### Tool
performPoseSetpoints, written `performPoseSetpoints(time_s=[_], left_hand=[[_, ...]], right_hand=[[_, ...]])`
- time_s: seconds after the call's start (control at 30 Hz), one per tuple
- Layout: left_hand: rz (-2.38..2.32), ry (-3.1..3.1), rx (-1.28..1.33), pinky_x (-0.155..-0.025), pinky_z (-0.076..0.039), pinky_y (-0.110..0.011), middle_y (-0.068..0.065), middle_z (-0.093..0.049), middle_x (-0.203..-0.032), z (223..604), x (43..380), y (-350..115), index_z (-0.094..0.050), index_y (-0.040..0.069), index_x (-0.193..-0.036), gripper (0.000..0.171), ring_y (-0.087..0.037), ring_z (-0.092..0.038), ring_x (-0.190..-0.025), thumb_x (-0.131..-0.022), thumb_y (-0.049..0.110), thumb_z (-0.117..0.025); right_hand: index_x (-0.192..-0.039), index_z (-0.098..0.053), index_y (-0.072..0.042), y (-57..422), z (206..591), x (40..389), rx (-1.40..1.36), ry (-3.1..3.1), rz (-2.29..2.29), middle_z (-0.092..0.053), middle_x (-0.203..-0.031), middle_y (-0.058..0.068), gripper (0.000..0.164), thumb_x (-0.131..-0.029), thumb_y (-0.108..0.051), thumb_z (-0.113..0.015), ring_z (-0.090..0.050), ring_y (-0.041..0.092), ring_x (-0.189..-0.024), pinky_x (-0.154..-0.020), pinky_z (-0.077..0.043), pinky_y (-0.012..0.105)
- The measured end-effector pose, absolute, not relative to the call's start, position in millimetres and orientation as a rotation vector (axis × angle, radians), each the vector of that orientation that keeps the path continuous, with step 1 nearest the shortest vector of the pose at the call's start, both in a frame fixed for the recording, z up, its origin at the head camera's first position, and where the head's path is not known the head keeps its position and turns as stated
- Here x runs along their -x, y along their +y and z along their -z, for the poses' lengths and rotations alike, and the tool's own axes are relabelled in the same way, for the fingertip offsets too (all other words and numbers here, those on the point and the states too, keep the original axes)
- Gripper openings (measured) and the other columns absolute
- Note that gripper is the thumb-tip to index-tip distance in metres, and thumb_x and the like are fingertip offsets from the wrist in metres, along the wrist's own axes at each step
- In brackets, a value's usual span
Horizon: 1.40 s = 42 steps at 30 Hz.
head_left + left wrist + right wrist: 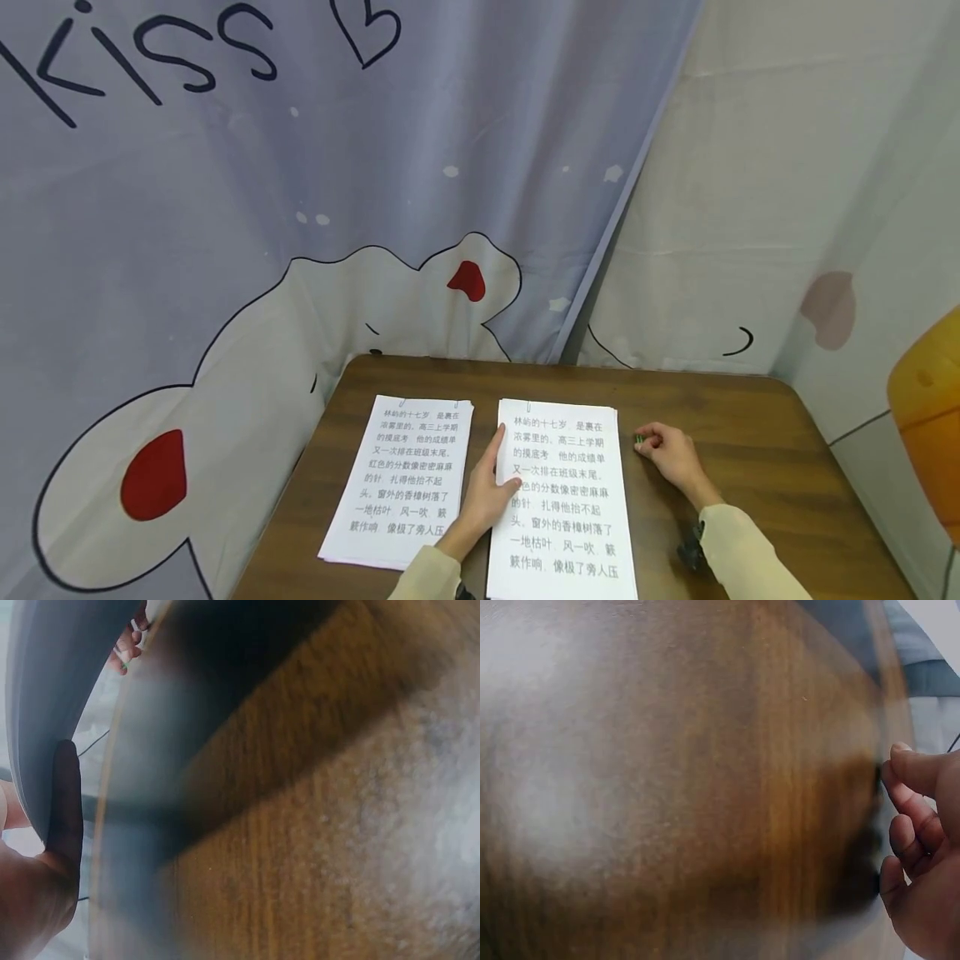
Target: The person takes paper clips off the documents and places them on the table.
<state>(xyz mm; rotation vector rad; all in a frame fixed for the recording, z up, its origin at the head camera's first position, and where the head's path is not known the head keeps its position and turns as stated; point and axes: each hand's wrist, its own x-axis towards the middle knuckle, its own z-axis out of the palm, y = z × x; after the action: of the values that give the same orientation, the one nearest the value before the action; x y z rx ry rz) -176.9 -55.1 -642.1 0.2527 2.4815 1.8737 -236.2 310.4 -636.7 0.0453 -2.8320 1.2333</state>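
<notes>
My left hand [482,502] grips the left edge of the right-hand stack of printed sheets [570,521], its thumb lying on top. In the left wrist view a finger [66,802] lies under the sheets [56,667], which are raised off the table. One small clip [528,407] sits on this stack's top edge. To the right of the stack, my right hand [672,458] pinches a small green object [639,439] between thumb and fingertips, close over the table; I cannot tell its kind. The right wrist view shows the same hand [930,825] with its other fingers curled.
Left of my left hand lies a second stack of printed sheets [401,483], with two small clips [457,404] on its top edge. Both stacks are on a brown wooden table [750,417]. A printed curtain [420,317] hangs behind the table's far edge.
</notes>
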Motion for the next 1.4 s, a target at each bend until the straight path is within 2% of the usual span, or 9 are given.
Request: performPoseSetpoints(time_s=[0.33,0.5,0.7,0.87,0.93,1.1,1.27,1.4], left_hand=[[-1.875,2.463,-0.271,-0.125,-0.032,-0.047,-0.005,-0.029,-0.174,641.5,174.5,-53.8,-0.025,0.024,-0.170,0.102,-0.033,-0.039,-0.155,-0.086,-0.012,-0.070],[-1.867,2.459,-0.279,-0.126,-0.032,-0.048,-0.005,-0.029,-0.174,642.7,173.6,-53.2,-0.024,0.024,-0.170,0.101,-0.033,-0.038,-0.156,-0.087,-0.011,-0.071],[-1.876,2.455,-0.296,-0.123,-0.037,-0.049,-0.008,-0.031,-0.173,643.8,172.6,-54.6,-0.024,0.022,-0.170,0.101,-0.036,-0.043,-0.153,-0.087,-0.011,-0.071],[-1.893,2.470,-0.350,-0.119,-0.044,-0.049,-0.012,-0.032,-0.172,643.0,174.9,-53.1,-0.023,0.018,-0.170,0.101,-0.036,-0.050,-0.147,-0.087,-0.014,-0.069],[-1.891,2.483,-0.355,-0.117,-0.046,-0.049,-0.012,-0.034,-0.172,642.3,176.3,-51.3,-0.023,0.019,-0.170,0.102,-0.035,-0.052,-0.145,-0.086,-0.014,-0.069],[-1.876,2.488,-0.348,-0.113,-0.050,-0.048,-0.013,-0.038,-0.170,638.0,178.8,-48.6,-0.024,0.022,-0.170,0.103,-0.034,-0.057,-0.140,-0.086,-0.014,-0.071],[-1.846,2.492,-0.339,-0.113,-0.050,-0.048,-0.013,-0.036,-0.171,638.4,174.5,-48.0,-0.022,0.023,-0.170,0.103,-0.035,-0.056,-0.140,-0.086,-0.012,-0.071],[-1.862,2.475,-0.327,-0.115,-0.049,-0.048,-0.013,-0.038,-0.170,637.7,171.8,-44.8,-0.023,0.023,-0.170,0.103,-0.035,-0.054,-0.143,-0.086,-0.013,-0.071]], right_hand=[[-0.104,-0.078,0.000,308.6,641.3,229.5,-0.103,-2.824,-1.076,-0.067,-0.076,-0.002,0.016,-0.089,-0.006,-0.082,-0.057,0.009,-0.069,-0.065,-0.046,0.025],[-0.103,-0.079,0.002,307.6,641.3,227.5,-0.133,-2.793,-1.033,-0.069,-0.077,0.002,0.016,-0.089,-0.003,-0.081,-0.058,0.011,-0.069,-0.064,-0.047,0.027],[-0.107,-0.079,0.005,308.2,630.3,230.1,-0.102,-2.731,-1.042,-0.078,-0.094,0.016,0.015,-0.100,-0.007,-0.072,-0.070,0.026,-0.083,-0.071,-0.056,0.035],[-0.112,-0.077,0.002,305.0,608.9,241.6,-0.123,-2.685,-1.113,-0.077,-0.097,0.015,0.022,-0.105,-0.015,-0.066,-0.064,0.022,-0.083,-0.072,-0.053,0.031],[-0.116,-0.076,0.001,301.9,599.3,247.2,-0.132,-2.683,-1.172,-0.076,-0.101,0.017,0.026,-0.108,-0.020,-0.061,-0.066,0.025,-0.086,-0.074,-0.053,0.032],[-0.130,-0.067,0.000,286.6,579.0,259.5,-0.193,-2.678,-1.306,-0.074,-0.114,0.025,0.034,-0.114,-0.023,-0.049,-0.071,0.039,-0.106,-0.087,-0.055,0.045],[-0.137,-0.056,-0.004,261.9,570.9,263.6,-0.298,-2.694,-1.345,-0.070,-0.122,0.022,0.032,-0.112,-0.024,-0.053,-0.067,0.036,-0.111,-0.094,-0.054,0.048],[-0.132,-0.053,-0.005,239.1,568.1,267.1,-0.371,-2.717,-1.290,-0.072,-0.122,0.017,0.029,-0.109,-0.021,-0.060,-0.067,0.035,-0.112,-0.106,-0.040,0.056]])
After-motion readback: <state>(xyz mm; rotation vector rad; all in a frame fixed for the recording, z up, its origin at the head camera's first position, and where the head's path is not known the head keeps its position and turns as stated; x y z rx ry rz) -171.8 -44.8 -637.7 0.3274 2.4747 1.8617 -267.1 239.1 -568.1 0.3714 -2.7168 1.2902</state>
